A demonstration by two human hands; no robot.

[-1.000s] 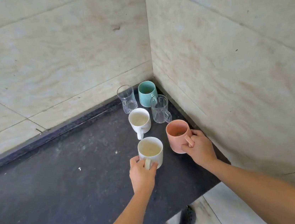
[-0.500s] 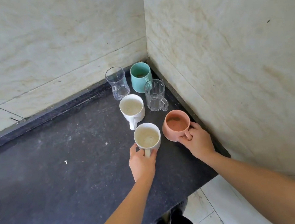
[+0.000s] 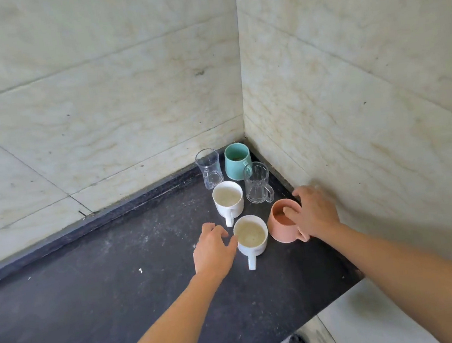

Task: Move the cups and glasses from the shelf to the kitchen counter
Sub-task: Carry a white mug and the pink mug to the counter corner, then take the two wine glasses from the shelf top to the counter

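Black stone counter (image 3: 92, 301) meets cream marble-tiled walls (image 3: 96, 101) in a corner.

Dusty matt dark stone counter (image 3: 91, 287), veined glossy marble-look wall tiles (image 3: 96, 101), clear glass tumbler (image 3: 209, 168), glazed ceramic-looking mugs (image 3: 251, 235).

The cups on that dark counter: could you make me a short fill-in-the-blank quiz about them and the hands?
1. Counting cups and glasses together, the counter holds ____ in all.
2. The cup deepest in the corner is coloured ____.
3. The right hand reaches over the rim of the ____ cup.
4. The left hand touches the side of the nearer ____ mug, whose handle points toward the person.

Missing words: six; teal; pink; white
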